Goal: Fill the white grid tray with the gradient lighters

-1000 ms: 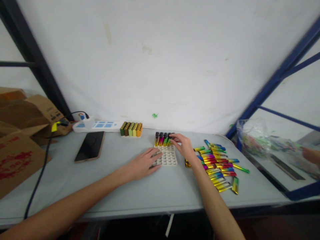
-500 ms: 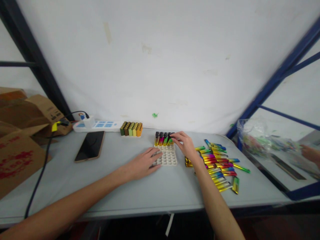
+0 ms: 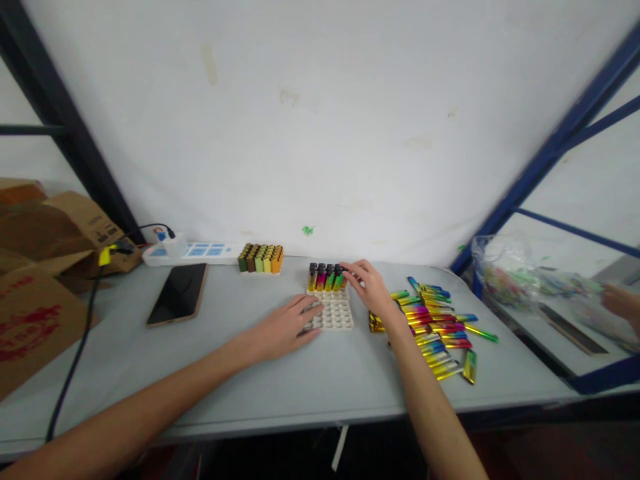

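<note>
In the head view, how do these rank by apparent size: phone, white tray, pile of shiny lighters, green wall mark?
1. Pile of shiny lighters
2. White tray and phone: too alike to rank
3. Green wall mark

On my left: cardboard boxes (image 3: pixel 55 300), flaps open, red print (image 3: pixel 27 333) on the nearer; black cable (image 3: pixel 91 310) with yellow tag (image 3: pixel 107 255). Ahead of me, leftward: smartphone (image 3: pixel 177 293), screen dark; behind it, white power strip (image 3: pixel 215 251), white charger (image 3: pixel 176 247) plugged in. Facing me: white wall (image 3: pixel 320 133), green scribble (image 3: pixel 307 230). On my right: blue metal frame (image 3: pixel 532 175); clear plastic bag (image 3: pixel 506 263) beside it.
</note>
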`<state>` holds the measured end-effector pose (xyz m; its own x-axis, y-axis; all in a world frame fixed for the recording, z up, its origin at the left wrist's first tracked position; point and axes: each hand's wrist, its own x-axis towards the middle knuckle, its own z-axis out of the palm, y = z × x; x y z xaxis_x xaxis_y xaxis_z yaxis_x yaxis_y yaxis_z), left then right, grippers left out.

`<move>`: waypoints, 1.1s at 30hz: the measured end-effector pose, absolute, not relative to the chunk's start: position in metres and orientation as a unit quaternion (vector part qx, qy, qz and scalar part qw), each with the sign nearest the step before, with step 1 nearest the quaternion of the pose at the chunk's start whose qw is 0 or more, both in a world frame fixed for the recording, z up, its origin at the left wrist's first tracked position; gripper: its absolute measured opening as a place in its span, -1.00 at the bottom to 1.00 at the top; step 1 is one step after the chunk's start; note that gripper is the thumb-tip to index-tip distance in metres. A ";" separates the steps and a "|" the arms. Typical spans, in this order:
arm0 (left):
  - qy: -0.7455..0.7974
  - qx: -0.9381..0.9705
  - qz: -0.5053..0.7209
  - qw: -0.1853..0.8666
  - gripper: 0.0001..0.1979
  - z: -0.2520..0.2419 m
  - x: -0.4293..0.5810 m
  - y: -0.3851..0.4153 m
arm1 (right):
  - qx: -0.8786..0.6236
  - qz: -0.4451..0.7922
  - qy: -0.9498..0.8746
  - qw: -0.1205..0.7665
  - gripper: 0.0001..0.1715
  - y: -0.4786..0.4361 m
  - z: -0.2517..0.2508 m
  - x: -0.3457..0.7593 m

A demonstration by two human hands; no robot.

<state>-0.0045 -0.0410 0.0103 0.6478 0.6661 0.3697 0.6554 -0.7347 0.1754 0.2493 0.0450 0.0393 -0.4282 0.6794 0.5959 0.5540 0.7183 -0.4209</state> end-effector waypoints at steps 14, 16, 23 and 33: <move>0.362 0.909 0.206 0.017 -0.57 0.010 -0.005 -0.041 | -0.708 0.029 -0.701 0.083 -0.44 0.060 0.020 0.358; 0.363 0.910 0.202 0.016 -0.57 0.011 -0.005 -0.041 | -0.707 0.033 -0.701 0.083 -0.48 0.061 0.019 0.356; 0.365 0.911 0.192 0.009 -0.56 0.009 -0.005 -0.040 | -0.703 0.038 -0.704 0.093 -0.74 0.068 0.020 0.341; 0.363 0.909 0.204 0.012 -0.56 0.009 -0.004 -0.041 | -0.485 0.149 -0.791 0.342 -0.77 0.053 0.044 0.306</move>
<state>-0.0042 -0.0410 0.0091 0.6528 0.6656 0.3617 0.6559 -0.7355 0.1695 0.3060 0.0532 0.0436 -0.2962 0.8690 0.3965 0.6650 0.4856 -0.5675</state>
